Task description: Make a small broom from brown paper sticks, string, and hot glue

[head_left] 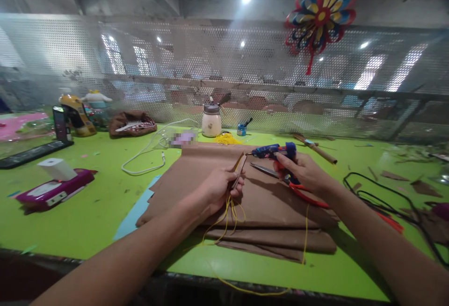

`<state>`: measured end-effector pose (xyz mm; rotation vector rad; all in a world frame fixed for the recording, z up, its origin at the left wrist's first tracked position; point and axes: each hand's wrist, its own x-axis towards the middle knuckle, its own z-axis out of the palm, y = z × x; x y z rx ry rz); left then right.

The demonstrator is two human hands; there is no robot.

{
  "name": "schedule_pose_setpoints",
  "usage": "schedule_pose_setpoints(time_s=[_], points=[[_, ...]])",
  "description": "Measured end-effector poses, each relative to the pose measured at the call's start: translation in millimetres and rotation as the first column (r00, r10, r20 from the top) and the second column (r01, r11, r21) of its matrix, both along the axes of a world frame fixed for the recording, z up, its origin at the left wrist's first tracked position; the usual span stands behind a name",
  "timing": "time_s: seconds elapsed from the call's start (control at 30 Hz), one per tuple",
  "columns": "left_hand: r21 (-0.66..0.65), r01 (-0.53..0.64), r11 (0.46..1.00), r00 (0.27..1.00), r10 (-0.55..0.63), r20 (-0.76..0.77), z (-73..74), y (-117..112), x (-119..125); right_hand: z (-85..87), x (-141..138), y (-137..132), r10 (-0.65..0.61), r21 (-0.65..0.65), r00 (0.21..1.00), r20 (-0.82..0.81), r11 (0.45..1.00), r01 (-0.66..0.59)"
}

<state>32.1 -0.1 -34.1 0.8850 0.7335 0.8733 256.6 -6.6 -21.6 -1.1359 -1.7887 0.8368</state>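
Over a stack of folded brown paper (164, 189), my left hand (222, 186) pinches a small folded brown piece (240, 168), upright in the fingers. Thin yellow string (229, 207) hangs in loops beneath that hand and trails past the table's front edge. My right hand (298, 170) is wrapped round a blue hot glue gun (270, 150), its nozzle pointing left at the top of the brown piece. Whether the tip touches the piece, I cannot tell. Below the glue gun lie scissors with red handles (308, 198), their blades on the paper and partly hidden by my right hand.
On the green table (105, 222), a purple power strip (56, 189) with a white charger sits left. A white cable (131, 171), a lidded jar (211, 121) and yellow string (226, 138) lie behind the paper. Black cord (389, 193) and brown scraps (426, 188) lie right.
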Motion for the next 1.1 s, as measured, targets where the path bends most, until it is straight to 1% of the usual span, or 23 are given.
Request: schedule_pose_setpoints(time_s=[0.07, 0.2, 0.3, 0.47, 0.57, 0.67, 0.87, 0.97, 1.1], points=[[-0.005, 0.005, 1.000, 1.000, -0.004, 0.023, 0.7, -0.4, -0.4, -1.7, 1.4, 0.8, -0.012, 0.011, 1.000, -0.003, 1.000, 0.012], [-0.049, -0.009, 0.999, 1.000, 0.009, 0.000, 1.9, 0.4, -1.8, -2.1, 1.3, 0.3, -0.041, 0.017, 0.998, 0.038, 0.999, 0.040], [-0.053, 0.004, 0.999, 1.000, -0.003, 0.012, 1.7, 2.0, -3.0, 2.6, -3.7, -3.7, -0.053, 0.010, 0.997, 0.060, 0.999, 0.053], [-0.028, 0.026, 0.999, 0.999, -0.024, 0.042, 0.2, 4.5, -4.0, 9.2, -10.9, -9.9, -0.043, -0.007, 0.999, 0.032, 0.999, 0.043], [-0.006, 0.030, 1.000, 0.999, -0.029, 0.035, 0.4, 4.8, -3.9, 8.2, -9.9, -10.1, -0.037, -0.005, 0.998, 0.048, 0.999, 0.038], [-0.012, 0.024, 1.000, 0.999, -0.024, 0.026, 2.1, 3.7, -3.7, 4.9, -7.0, -7.6, -0.047, 0.006, 0.997, 0.056, 0.999, 0.046], [-0.010, 0.027, 1.000, 1.000, -0.026, 0.013, 5.0, 0.8, -3.2, -0.9, -1.1, -0.4, -0.102, 0.089, 0.993, 0.051, 0.991, 0.098], [0.000, 0.031, 1.000, 0.999, -0.031, 0.013, 4.4, 1.0, -3.3, -0.9, -0.4, 0.7, -0.114, 0.091, 0.993, 0.039, 0.990, 0.110], [-0.007, 0.034, 0.999, 0.999, -0.034, 0.015, 2.9, 2.6, -3.8, 1.4, -2.6, -1.1, -0.095, 0.081, 0.994, 0.050, 0.993, 0.091]])
